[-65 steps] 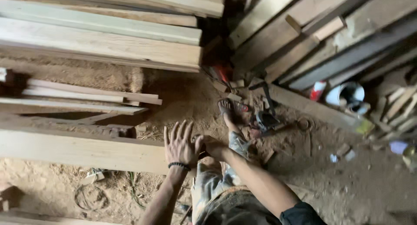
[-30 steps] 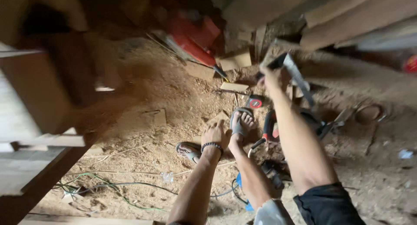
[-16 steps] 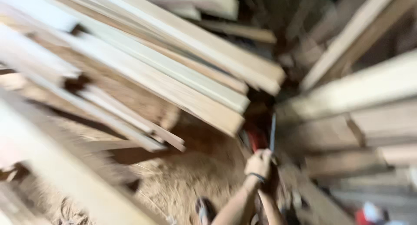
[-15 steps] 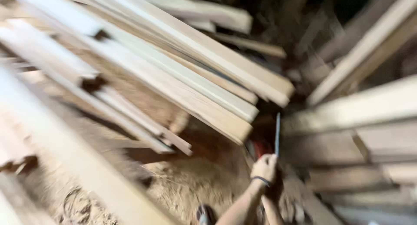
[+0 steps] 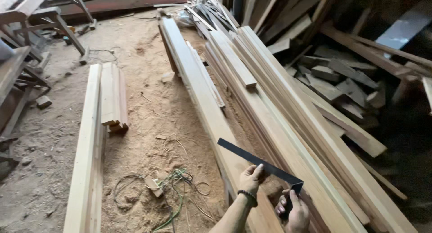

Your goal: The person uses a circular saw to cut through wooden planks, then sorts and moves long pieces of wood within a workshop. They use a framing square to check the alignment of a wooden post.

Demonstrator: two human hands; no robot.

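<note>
Both my hands hold a black metal carpenter's square just above a long pale wooden plank. My left hand, with a bead bracelet at the wrist, pinches the long blade near its middle. My right hand grips the short leg at the corner of the square. The blade points up and left over the plank. A stack of long planks lies directly to the right of my hands.
Shorter boards and a long plank lie on the sawdust floor at left. Loose wires and cord are tangled near my left forearm. A wooden trestle stands far left; offcuts pile up at right.
The view has swung from the cluttered floor and tools to the plank stacks. My right hand picked up the black square, and both hands now hold it over the plank.
</note>
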